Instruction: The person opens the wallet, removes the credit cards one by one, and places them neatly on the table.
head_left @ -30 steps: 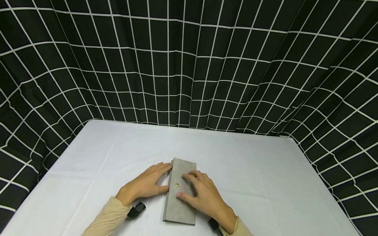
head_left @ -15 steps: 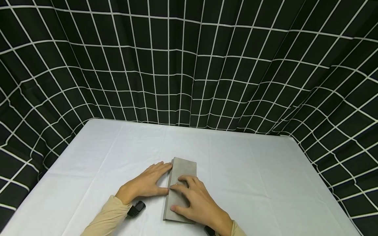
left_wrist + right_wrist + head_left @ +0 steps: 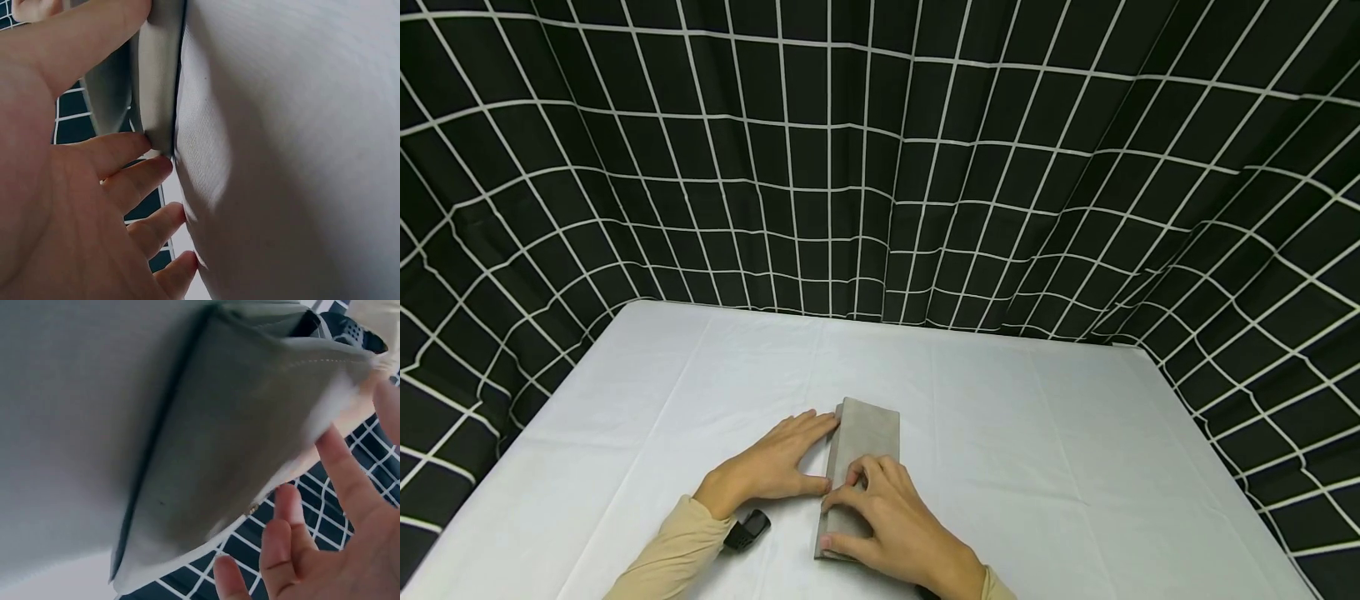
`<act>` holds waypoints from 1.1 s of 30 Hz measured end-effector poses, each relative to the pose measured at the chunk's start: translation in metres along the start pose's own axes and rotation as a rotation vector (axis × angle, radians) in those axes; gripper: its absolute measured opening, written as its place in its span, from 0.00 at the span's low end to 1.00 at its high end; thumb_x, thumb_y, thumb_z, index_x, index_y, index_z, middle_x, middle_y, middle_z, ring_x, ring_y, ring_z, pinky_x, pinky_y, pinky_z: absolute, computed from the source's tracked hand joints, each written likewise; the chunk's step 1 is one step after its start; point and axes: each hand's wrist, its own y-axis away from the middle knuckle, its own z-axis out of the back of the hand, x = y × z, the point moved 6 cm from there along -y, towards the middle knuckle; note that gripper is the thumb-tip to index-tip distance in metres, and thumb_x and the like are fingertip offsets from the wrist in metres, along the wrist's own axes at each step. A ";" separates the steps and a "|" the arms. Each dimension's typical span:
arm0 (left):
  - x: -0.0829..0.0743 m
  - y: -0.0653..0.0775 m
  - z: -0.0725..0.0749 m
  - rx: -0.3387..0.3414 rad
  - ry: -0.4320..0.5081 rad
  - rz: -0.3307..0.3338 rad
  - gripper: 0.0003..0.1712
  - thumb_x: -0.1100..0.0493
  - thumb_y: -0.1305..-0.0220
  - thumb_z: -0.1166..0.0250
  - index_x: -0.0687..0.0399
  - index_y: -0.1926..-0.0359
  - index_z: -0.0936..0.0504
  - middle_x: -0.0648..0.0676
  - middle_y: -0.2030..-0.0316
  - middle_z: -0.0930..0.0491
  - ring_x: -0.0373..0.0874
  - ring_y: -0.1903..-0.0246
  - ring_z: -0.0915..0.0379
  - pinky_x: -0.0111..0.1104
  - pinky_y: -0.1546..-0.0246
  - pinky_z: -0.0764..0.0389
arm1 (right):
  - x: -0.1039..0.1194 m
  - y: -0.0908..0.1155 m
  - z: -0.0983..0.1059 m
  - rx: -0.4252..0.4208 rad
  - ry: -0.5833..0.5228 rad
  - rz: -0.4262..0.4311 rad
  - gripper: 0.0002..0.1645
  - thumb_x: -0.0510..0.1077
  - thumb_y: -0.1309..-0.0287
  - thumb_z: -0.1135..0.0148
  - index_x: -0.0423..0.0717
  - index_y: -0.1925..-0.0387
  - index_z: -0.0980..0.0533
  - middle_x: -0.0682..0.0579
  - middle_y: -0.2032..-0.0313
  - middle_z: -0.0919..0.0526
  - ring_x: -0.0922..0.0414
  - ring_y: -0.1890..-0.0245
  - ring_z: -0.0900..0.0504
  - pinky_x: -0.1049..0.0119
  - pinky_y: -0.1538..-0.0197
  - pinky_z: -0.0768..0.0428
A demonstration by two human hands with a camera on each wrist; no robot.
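Right here, between two hands, a long grey case (image 3: 874, 430), flat on the white cloth (image 3: 1037, 433), one short end toward the person. Along its left long side, the left hand (image 3: 775, 467): fingers straight, thumb spread well away from them, nothing in its grasp. From the left wrist, thumb tip and forefinger tip right against the case's edge, the other fingertips down at the cloth. Over the near half, the right hand (image 3: 891, 521): fingers loosely bent above the top face, thumb by the near left corner, nothing visibly clasped. From the right wrist, forefinger at the case's blurred edge, a small brass-coloured stud (image 3: 252, 509) near the next fingertips; hard to tell how firm the touch.

Out to the surface: white, faintly creased, stretching back to a dark curtain (image 3: 850, 108) with white grid lines, folded around the back, left and right.

And the count: one case, one stud in sight, two hands, one cloth. Two tan sleeves (image 3: 670, 550), the right one barely inside the lower border. Two black wrist devices (image 3: 748, 531), one plain beside the left wrist, just a sliver of the other under the right. Number of curtain panels: impossible to tell.
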 end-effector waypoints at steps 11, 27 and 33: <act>0.000 0.000 0.001 -0.013 -0.002 -0.003 0.51 0.41 0.43 0.30 0.60 0.27 0.39 0.59 0.27 0.38 0.64 0.25 0.50 0.58 0.27 0.51 | -0.013 -0.004 0.028 -0.182 -0.091 -0.093 0.12 0.52 0.50 0.26 0.61 0.72 0.25 0.66 0.68 0.29 0.69 0.65 0.34 0.72 0.60 0.30; -0.009 -0.001 0.000 -0.014 0.001 0.013 0.47 0.42 0.42 0.29 0.52 0.26 0.38 0.62 0.26 0.42 0.63 0.27 0.47 0.59 0.29 0.45 | -0.062 -0.002 0.055 -0.193 -0.184 -0.346 0.12 0.45 0.49 0.29 0.57 0.62 0.22 0.61 0.66 0.22 0.60 0.64 0.22 0.68 0.62 0.26; -0.017 -0.001 -0.004 -0.008 -0.007 0.014 0.42 0.41 0.41 0.31 0.41 0.27 0.35 0.64 0.25 0.45 0.66 0.27 0.47 0.61 0.31 0.44 | -0.073 -0.001 0.060 -0.176 -0.214 -0.361 0.13 0.43 0.48 0.30 0.55 0.60 0.22 0.56 0.66 0.21 0.59 0.62 0.22 0.62 0.56 0.23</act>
